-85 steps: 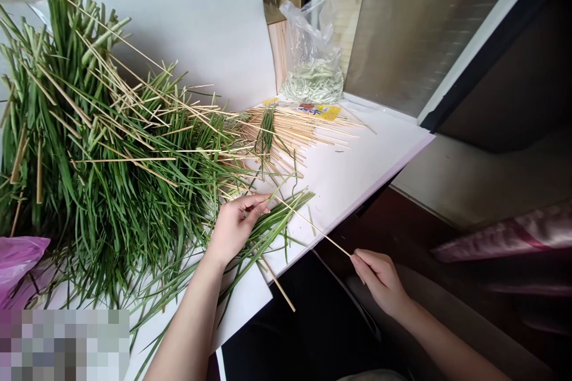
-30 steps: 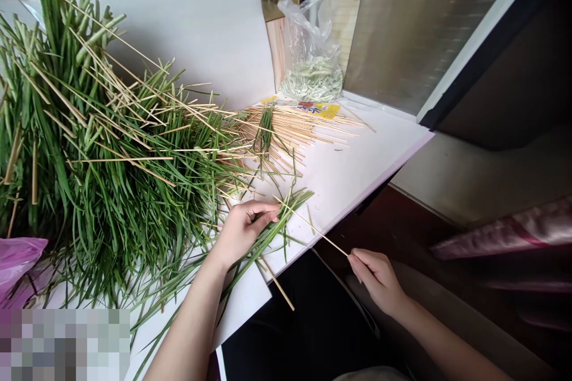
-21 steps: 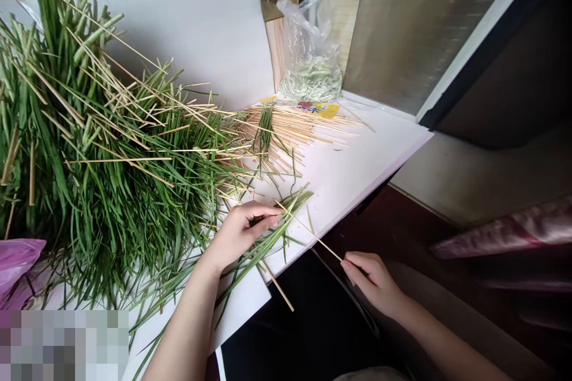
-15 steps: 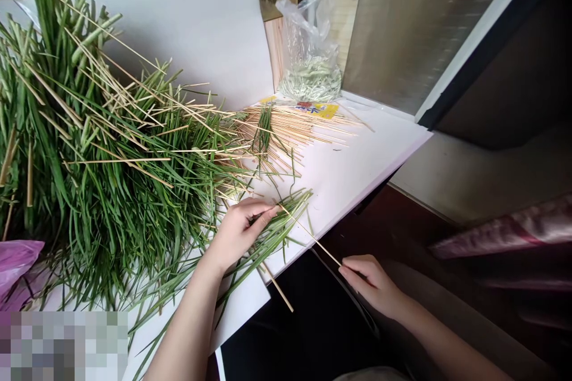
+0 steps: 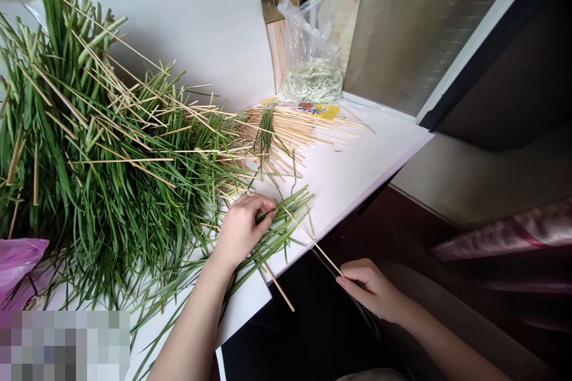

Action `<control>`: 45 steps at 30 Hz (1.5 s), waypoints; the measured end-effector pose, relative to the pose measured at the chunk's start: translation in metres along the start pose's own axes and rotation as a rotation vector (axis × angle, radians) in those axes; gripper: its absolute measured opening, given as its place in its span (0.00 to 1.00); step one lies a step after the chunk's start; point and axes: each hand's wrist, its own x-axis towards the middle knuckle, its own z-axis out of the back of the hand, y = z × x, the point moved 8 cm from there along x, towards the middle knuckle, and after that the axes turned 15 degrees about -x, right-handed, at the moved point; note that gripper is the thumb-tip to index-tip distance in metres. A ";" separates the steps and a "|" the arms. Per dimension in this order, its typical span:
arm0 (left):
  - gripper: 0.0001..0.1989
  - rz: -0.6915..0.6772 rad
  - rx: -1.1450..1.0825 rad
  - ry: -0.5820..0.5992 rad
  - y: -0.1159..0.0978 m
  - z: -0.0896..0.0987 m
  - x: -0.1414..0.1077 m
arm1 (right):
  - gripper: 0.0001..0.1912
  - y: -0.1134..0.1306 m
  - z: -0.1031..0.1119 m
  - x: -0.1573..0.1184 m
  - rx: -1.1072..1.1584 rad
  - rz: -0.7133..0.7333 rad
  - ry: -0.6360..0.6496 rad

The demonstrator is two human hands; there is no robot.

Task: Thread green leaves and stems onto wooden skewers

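In my right hand (image 5: 370,289), thumb and forefinger pinch the near end of a thin bamboo skewer (image 5: 315,243). Its far tip points up and left over a loose layer of garlic chives (image 5: 279,235) at the table edge. My left hand (image 5: 245,223) rests on these chives with thumb and forefinger together on the stalks, a little left of the skewer's tip. How many stalks lie between those fingers is hidden. A second, thicker stick (image 5: 281,289) pokes out from under the chives past the edge.
A big heap of garlic chives (image 5: 134,208) with skewers strewn over it fills the left. Behind lie many bamboo skewers (image 5: 290,125) and a clear plastic bag (image 5: 310,71) of pale green pieces. A pink bag (image 5: 20,268) sits at far left. The white table (image 5: 357,161) ends in a slanting edge.
My left fingertips have come away from the skewer's tip and moved slightly left. My right hand keeps the skewer, shifted slightly down. The view has moved a little.
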 end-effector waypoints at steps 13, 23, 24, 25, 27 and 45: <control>0.14 0.127 -0.206 -0.012 0.006 0.002 -0.002 | 0.24 -0.004 0.001 -0.001 -0.011 -0.026 -0.019; 0.17 0.262 -0.393 0.035 0.014 -0.003 -0.004 | 0.24 -0.005 0.001 0.000 -0.011 -0.036 -0.033; 0.17 0.260 -0.390 0.032 0.013 -0.003 -0.004 | 0.24 -0.005 0.001 0.000 -0.011 -0.037 -0.033; 0.17 0.255 -0.380 0.029 0.012 -0.002 -0.004 | 0.24 -0.005 0.001 0.000 -0.011 -0.038 -0.033; 0.17 0.233 -0.352 0.029 0.009 -0.002 -0.003 | 0.24 -0.005 0.001 -0.001 -0.012 -0.038 -0.033; 0.18 0.199 -0.342 -0.017 0.013 -0.001 -0.003 | 0.24 -0.008 0.001 -0.001 -0.032 -0.040 -0.059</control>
